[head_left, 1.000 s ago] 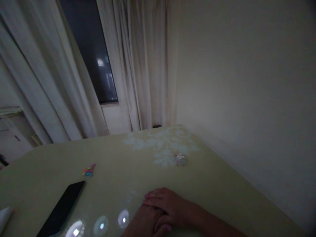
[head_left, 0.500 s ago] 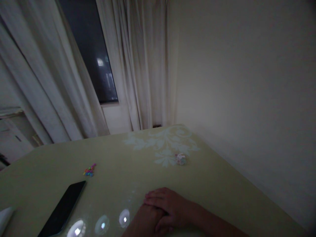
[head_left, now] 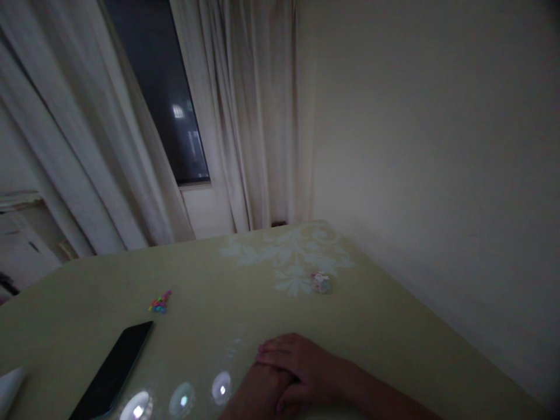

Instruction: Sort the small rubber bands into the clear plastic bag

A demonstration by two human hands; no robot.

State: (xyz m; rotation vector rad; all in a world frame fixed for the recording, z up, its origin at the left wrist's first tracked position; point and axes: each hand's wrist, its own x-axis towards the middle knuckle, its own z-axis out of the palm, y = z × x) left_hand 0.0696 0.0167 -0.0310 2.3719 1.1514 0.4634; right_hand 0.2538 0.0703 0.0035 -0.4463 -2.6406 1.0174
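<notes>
My right hand [head_left: 301, 361] lies over my left hand [head_left: 258, 388] on the table near the lower middle of the view. Its fingers are pressed together and wrapped across the back of the left hand, with the thumb lower down. The left hand's fingers are covered, so their shape cannot be made out. Beyond the hands, slightly to the right, rests a small clear packet [head_left: 321, 282] with pale and pinkish contents. To the left is a little pile of bright multicoloured beads or similar small pieces [head_left: 160, 302]. A black smartphone [head_left: 114, 368] lies flat nearer the lower left.
The yellow-green table [head_left: 210, 280] has a white floral pattern at its far end. Bright round reflections gleam between phone and hands. A white object [head_left: 9, 385] is cut off at the left edge. A wall [head_left: 437, 175] borders the right side; curtains [head_left: 262, 128] hang beyond.
</notes>
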